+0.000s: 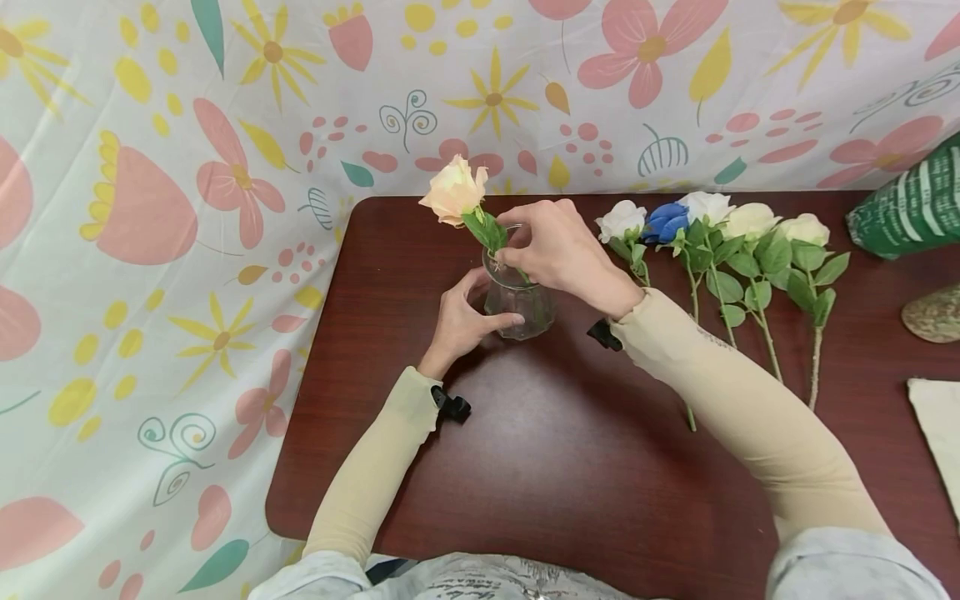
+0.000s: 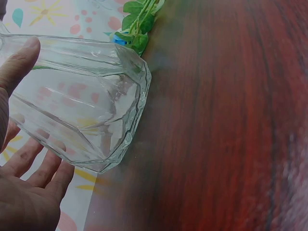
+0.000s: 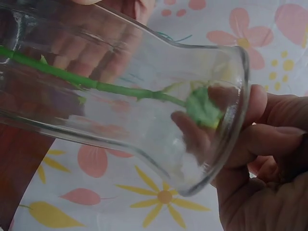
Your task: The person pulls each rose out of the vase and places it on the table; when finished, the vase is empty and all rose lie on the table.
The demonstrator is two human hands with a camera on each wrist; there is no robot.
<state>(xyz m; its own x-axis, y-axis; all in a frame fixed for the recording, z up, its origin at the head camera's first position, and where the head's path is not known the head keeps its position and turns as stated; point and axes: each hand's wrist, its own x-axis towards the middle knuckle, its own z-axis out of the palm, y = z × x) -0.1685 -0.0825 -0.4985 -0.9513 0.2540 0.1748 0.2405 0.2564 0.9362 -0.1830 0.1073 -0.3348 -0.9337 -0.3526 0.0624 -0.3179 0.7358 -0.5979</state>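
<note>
My left hand (image 1: pixel 457 321) holds a clear faceted glass vase (image 1: pixel 534 310) by its side, thumb on the near face and fingers behind it. At the vase's mouth, my right hand (image 1: pixel 561 254) pinches a peach artificial rose (image 1: pixel 454 192) just below its bloom. The bloom leans left above the rim, with green leaves (image 1: pixel 486 231) at the opening. Through the glass in the right wrist view, the green stem (image 3: pixel 120 89) runs down inside the vase. In the left wrist view the vase (image 2: pixel 91 115) has a thick angular base.
On the dark red table (image 1: pixel 525 467), to the right, lie several artificial roses: white (image 1: pixel 622 222), blue (image 1: pixel 665 223) and cream (image 1: pixel 804 230). A green patterned object (image 1: pixel 911 200) and a pale cloth (image 1: pixel 937 425) are at the far right. A floral curtain (image 1: pixel 225 250) borders the table.
</note>
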